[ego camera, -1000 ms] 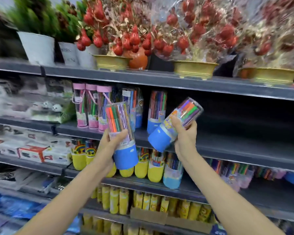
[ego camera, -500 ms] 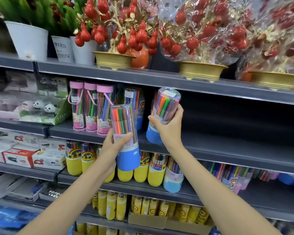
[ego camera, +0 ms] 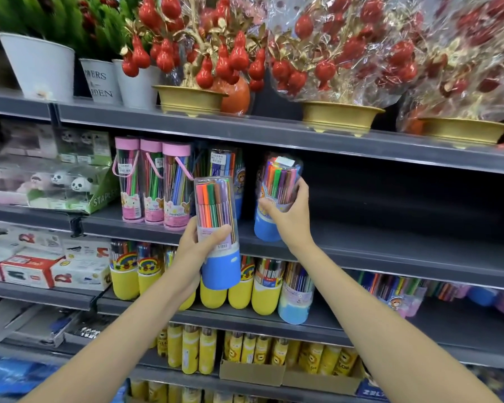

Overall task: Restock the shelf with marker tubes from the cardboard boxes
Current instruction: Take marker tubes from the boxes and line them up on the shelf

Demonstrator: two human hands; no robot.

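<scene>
My left hand grips a blue-based marker tube upright, in front of the shelf edge. A second blue-based marker tube stands on the dark shelf, and my right hand is wrapped around its middle. Behind my left tube another blue tube stands on the same shelf, next to three pink-capped marker tubes. No cardboard box of tubes is in sight near my hands.
The shelf to the right of the placed tube is bare. Gold pots with red fruit decorations and white planters sit on the shelf above. Yellow-based tubes fill the shelf below, and stapler boxes lie at the left.
My right hand swung its tube from tilted to upright and lowered it onto the shelf. The left hand kept its tube in about the same spot.
</scene>
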